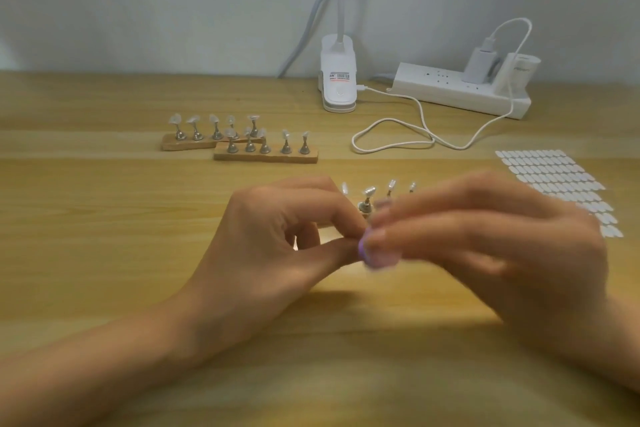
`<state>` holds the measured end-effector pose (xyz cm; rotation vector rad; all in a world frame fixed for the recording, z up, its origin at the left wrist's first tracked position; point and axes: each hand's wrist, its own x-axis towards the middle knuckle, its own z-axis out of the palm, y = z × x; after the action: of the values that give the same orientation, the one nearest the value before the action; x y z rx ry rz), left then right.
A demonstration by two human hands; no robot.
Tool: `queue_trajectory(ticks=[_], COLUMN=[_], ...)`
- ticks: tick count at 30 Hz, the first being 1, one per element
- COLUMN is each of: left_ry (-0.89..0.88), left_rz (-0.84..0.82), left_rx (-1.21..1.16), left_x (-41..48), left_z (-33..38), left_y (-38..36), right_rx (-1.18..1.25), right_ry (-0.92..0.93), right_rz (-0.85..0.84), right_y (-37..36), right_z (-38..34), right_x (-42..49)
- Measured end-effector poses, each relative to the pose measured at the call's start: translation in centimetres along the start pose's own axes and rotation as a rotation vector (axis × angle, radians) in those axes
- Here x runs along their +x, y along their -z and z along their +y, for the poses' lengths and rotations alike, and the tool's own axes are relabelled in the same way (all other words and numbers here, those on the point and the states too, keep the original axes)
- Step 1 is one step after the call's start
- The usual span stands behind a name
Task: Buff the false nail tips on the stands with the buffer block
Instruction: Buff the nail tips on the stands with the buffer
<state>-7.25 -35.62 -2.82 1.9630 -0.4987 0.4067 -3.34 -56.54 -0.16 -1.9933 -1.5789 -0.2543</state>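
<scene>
Three stands [265, 157]: two toward the worktop's [104, 218] back edge, one mid-worktop. Left hand [277, 246] pinches something small, likely a tip; blurred right hand [485, 246] grips buffer [379, 258] against it. Buffed count unreadable.

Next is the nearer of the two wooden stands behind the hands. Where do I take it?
Probably grip the wooden base at its right end, low, from the right: that end is bare, the left end crowds the other stand, and nail tips on pegs cover the top.
</scene>
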Motion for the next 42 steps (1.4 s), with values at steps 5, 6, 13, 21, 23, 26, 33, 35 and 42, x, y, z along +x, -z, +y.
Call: queue_trajectory(ticks=[5,6,13,21,23,26,33,35,42], left_ry=[-0.009,-0.007,-0.001,-0.002,-0.004,0.032,0.003,0.003,0.095], left_rz=[-0.007,-0.002,-0.010,-0.036,-0.043,-0.006,0.003,0.010,-0.111], left_rx=[-0.010,-0.001,0.014,0.030,0.033,0.022,0.026,0.050,-0.035], left_x=[0.1,0.1,-0.1,0.0,0.0,-0.2,-0.3,-0.3,-0.2], left_z=[0.0,0.0,-0.2,-0.3,-0.3,-0.5,-0.4,-0.4,-0.7], left_y=[0.0,0.0,-0.1,-0.1,-0.1,0.0,0.1,0.1,-0.1], right_rx=[-0.097,-0.217,-0.065,0.220,-0.004,0.021,0.082,0.114,0.089], right_ry=[0.109,0.181,-0.089,-0.094,0.005,-0.045,-0.126,-0.089,-0.059], right_rz=[-0.107,-0.030,0.044,-0.138,-0.023,0.208,0.423,0.414,0.353], right_y=[-0.4,-0.9,-0.9,0.2,0.3,-0.2,-0.8,-1.2,-1.5], right_z=[2.4,2.5,3.8,0.9,1.8,3.1,4.3,4.0,3.3], right_x=[1.0,1.5,-1.1,1.4,0.5,0.4,-0.4,-0.3,-0.1])
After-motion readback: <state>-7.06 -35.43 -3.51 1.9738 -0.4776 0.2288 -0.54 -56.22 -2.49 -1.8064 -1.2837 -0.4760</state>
